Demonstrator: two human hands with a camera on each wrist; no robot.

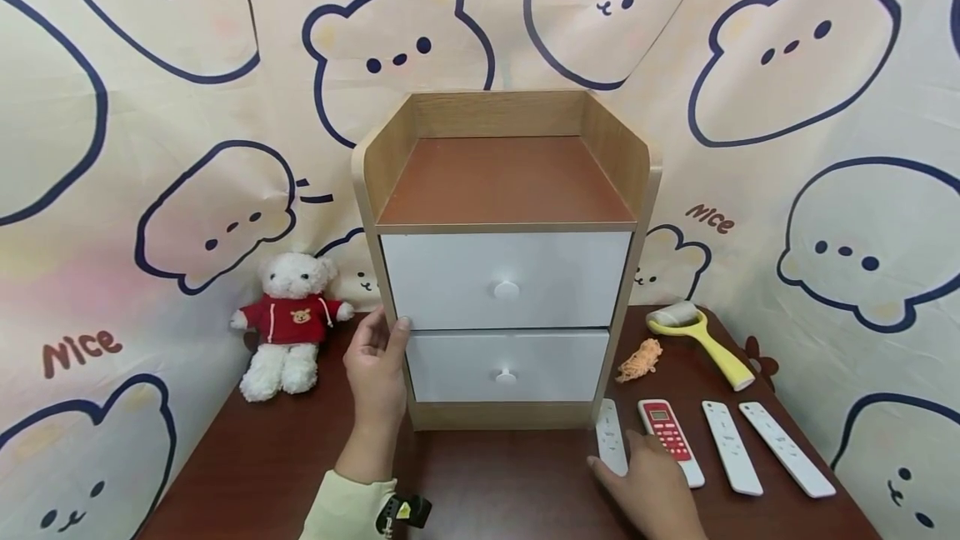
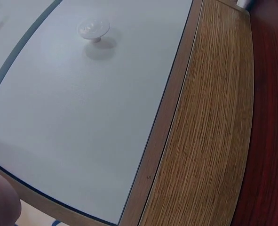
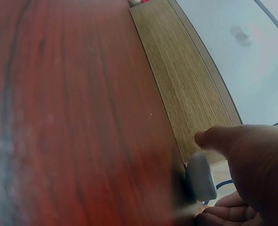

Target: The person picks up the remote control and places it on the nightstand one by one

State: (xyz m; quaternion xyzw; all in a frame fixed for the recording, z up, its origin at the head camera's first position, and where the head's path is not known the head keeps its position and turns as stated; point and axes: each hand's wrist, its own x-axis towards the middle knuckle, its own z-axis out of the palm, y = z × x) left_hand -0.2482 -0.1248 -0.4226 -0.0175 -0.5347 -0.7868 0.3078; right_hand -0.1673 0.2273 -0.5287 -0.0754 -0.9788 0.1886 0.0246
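Observation:
A small wood-grain cabinet (image 1: 510, 417) with two white drawers stands in the middle of the table. My left hand (image 1: 378, 373) rests against its left side, with the thumb at the front edge beside the upper drawer (image 1: 450, 282). Below it is the lower drawer (image 1: 457, 369); both look closed. My right hand (image 1: 656, 477) hovers at the cabinet's lower right, thumb spread from the fingers. Nearest to it are a narrow white remote control (image 1: 611, 436) and a red-and-white remote control (image 1: 666, 432), partly covered by the hand. In the right wrist view a white remote's end (image 3: 201, 176) shows near the thumb.
Two more white remotes (image 1: 731, 447) lie further right on the dark brown table (image 1: 502, 490). Behind them are a yellow-handled lint roller (image 1: 712, 348) and a crumpled orange thing (image 1: 640, 361). A white teddy bear in a red hoodie (image 1: 291, 323) sits left. Bear-printed cloth hangs behind.

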